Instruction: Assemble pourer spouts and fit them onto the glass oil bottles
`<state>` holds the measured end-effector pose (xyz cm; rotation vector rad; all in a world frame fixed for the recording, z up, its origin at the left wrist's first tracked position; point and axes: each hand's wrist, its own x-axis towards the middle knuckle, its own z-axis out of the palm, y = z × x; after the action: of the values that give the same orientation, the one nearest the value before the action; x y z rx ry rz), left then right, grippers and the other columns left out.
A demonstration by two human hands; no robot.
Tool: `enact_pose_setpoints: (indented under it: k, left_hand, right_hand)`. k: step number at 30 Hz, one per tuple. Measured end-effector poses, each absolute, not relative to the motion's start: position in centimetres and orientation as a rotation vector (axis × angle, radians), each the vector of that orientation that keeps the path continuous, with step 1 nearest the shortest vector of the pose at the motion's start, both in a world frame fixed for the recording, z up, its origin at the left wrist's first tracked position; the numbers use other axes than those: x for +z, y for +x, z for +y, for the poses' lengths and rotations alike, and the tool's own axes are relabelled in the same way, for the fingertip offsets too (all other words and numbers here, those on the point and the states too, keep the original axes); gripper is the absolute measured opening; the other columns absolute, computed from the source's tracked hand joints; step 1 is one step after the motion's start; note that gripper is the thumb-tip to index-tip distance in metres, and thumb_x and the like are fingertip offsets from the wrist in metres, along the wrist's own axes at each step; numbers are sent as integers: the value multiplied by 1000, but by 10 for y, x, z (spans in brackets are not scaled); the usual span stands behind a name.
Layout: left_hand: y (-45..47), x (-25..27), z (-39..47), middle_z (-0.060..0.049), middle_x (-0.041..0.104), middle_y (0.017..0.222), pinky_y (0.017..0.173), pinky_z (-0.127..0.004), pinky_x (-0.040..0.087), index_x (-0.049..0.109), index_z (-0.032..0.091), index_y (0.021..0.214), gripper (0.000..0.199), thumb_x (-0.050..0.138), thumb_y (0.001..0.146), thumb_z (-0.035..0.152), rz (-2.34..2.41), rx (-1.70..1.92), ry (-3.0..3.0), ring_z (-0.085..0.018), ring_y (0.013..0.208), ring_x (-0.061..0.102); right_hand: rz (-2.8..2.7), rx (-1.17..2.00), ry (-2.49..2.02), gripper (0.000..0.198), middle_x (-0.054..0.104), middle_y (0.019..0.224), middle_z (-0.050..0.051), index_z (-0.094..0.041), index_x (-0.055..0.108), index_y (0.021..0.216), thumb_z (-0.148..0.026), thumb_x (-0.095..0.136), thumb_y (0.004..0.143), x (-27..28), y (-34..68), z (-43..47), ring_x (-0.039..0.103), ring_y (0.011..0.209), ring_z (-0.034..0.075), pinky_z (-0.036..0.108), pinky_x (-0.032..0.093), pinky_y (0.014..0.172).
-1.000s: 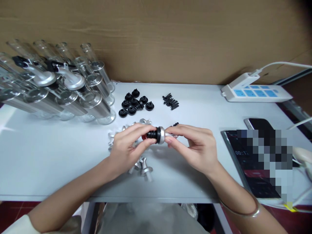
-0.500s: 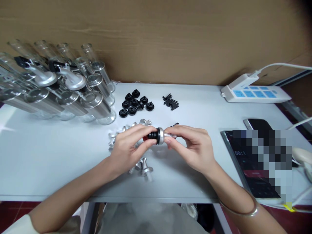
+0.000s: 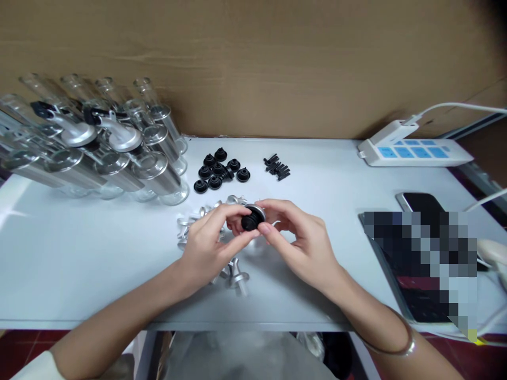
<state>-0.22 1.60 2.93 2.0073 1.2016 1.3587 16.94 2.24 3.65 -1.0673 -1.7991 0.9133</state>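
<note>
Between my two hands, above the table, is a pourer spout [image 3: 251,220] with a ribbed black rubber stopper and a silver rim; its black end faces me. My left hand [image 3: 216,235] pinches the stopper side with thumb and fingers. My right hand [image 3: 300,237] grips the silver rim from the other side, and its fingers hide the spout tube. Beneath and left of my hands lie several silver metal spouts [image 3: 238,277], partly covered by my left hand. Farther back sit several black rubber stoppers [image 3: 215,182] in a loose group.
Several glass bottles with metal sleeves [image 3: 154,171] stand at the back left, two topped with pourers. Small black strips [image 3: 278,168] lie back centre. A white power strip [image 3: 420,153], a phone [image 3: 422,203] and a dark tablet-like device [image 3: 420,301] are at right. Cardboard [image 3: 253,68] walls the back.
The pourer has been turned from lying sideways so its black stopper end now faces me. My right hand has shifted slightly left, onto the rim.
</note>
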Motion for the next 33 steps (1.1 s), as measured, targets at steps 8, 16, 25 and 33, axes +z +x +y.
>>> enact_pose_setpoints:
  k: [8, 16, 25, 33]
  left_hand:
    - [-3, 27, 15, 2, 57, 75, 60, -21, 46, 50, 20, 102, 14, 54, 89, 24, 1005, 1258, 1618, -9, 65, 56]
    - [-3, 29, 18, 0, 60, 85, 59, -20, 46, 47, 21, 102, 17, 55, 88, 28, 893, 1019, 1399, -9, 66, 60]
    - [-3, 33, 17, 0, 59, 88, 65, -20, 48, 46, 21, 103, 20, 56, 85, 23, 898, 1018, 1374, -8, 70, 58]
    - [-3, 38, 18, 1, 57, 79, 59, -21, 44, 46, 19, 97, 22, 57, 79, 18, 963, 1003, 1502, -10, 67, 56]
  right_hand:
    - [-1548, 1227, -1060, 15, 64, 58, -2, -16, 65, 95, -24, 55, 86, 42, 172, 29, 60, 50, 10, 22, 52, 52]
    - [-1607, 1275, -1013, 17, 65, 69, 0, -18, 66, 97, -25, 54, 87, 39, 172, 28, 57, 55, 9, 22, 50, 54]
    - [-1671, 1246, -924, 26, 68, 86, 5, -18, 62, 105, -18, 61, 79, 37, 174, 28, 63, 72, 14, 25, 53, 63]
    - [-1734, 1166, -949, 24, 66, 78, 3, -16, 63, 101, -17, 59, 77, 37, 172, 27, 60, 67, 13, 26, 52, 60]
